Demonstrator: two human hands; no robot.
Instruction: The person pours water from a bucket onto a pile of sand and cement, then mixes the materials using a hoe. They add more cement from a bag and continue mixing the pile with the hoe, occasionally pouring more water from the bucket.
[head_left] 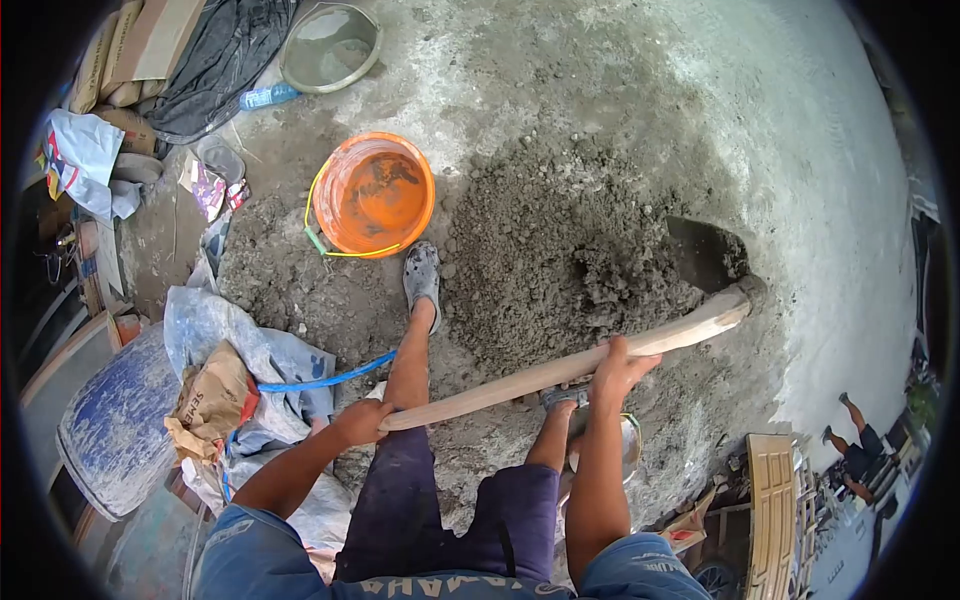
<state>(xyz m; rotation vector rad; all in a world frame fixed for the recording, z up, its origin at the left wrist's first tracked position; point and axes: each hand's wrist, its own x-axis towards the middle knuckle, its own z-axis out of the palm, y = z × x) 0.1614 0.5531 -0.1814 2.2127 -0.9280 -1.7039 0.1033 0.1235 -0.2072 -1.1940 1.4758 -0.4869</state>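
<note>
Hoe (520,378) with a long pale wooden handle, seen from above by the person holding it, crossing the middle of the frame on a slant from lower left to upper right. Nearest the camera, at the bottom edge, are the person's dark shorts and bare legs. The left hand (362,420) is wrapped tight around the butt end of the handle, left of centre. The right hand (617,368) is clamped further along the shaft, right of centre, and so is the hand nearer the working end. Beyond it the handle runs up and right to a dark blade (705,255), which appears to be set crosswise like a hoe blade, though grey crumbs hide part of it. The blade sits at the right edge of a pile of grey mix (560,250) spread on the pale concrete floor (780,120). The left foot, in a grey clog (422,275), stands at the pile's left edge. Just beyond the clog is an orange bucket (373,195), upright. Torn paper sacks (215,400) and a blue hose (325,380) lie at lower left. Farthest, at the top left, sits a round metal basin (330,45). Another person (860,440) shows small at lower right.
</note>
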